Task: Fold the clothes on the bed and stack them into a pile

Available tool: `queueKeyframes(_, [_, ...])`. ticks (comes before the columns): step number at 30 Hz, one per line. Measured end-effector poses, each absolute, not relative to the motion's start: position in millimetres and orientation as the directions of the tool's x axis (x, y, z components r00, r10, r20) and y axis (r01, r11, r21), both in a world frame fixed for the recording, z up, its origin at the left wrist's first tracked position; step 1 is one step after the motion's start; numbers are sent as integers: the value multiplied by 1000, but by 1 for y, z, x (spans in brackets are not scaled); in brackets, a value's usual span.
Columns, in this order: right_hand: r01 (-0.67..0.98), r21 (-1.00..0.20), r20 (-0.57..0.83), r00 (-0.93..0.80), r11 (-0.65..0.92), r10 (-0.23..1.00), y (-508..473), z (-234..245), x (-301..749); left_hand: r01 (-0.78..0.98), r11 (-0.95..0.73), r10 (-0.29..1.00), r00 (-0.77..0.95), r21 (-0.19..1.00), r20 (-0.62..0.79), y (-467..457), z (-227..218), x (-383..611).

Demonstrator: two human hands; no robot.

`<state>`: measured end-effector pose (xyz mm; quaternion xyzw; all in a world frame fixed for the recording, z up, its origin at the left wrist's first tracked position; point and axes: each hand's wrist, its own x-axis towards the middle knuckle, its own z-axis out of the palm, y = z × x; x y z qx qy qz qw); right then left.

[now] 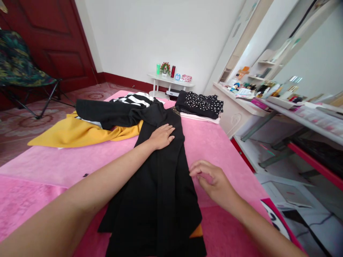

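Observation:
A long black garment (166,200) lies stretched out on the pink bedspread, one sleeve reaching left. My left hand (162,137) rests flat on its upper part, fingers extended. Close beside the garment's right edge is my right hand (210,175), fingers loosely curled with a gap between thumb and forefinger. I see nothing in it; whether its fingertips touch the cloth is unclear. The black sleeve (107,112) lies across a yellow garment (72,134) and partly over a black-and-white striped piece (139,99). A bit of orange cloth (197,231) shows under the black garment's lower right edge.
A stack of folded clothes with a white-dotted black piece (203,103) on top sits at the far right of the pink bedspread (217,142). A cluttered dressing table (302,114) stands right, a patterned folding chair (21,64) left, and a small white table (171,80) beyond.

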<state>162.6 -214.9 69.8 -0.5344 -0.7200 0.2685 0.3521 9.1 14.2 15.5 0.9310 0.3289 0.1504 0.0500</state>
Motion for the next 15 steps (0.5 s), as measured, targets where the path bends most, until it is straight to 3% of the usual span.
queueKeyframes(3, [614,-765,61,-234,196,970,-255,81,164,594,-780,626,737,199,253,16,16,9])
queueKeyframes(7, [728,-682,-59,-159,77,986,-282,73,152,601,-772,636,733,207,241,15,16,9])
queueKeyframes(15, [828,-507,160,-183,240,970,-291,60,156,581,-775,632,723,250,280,15,17,4])
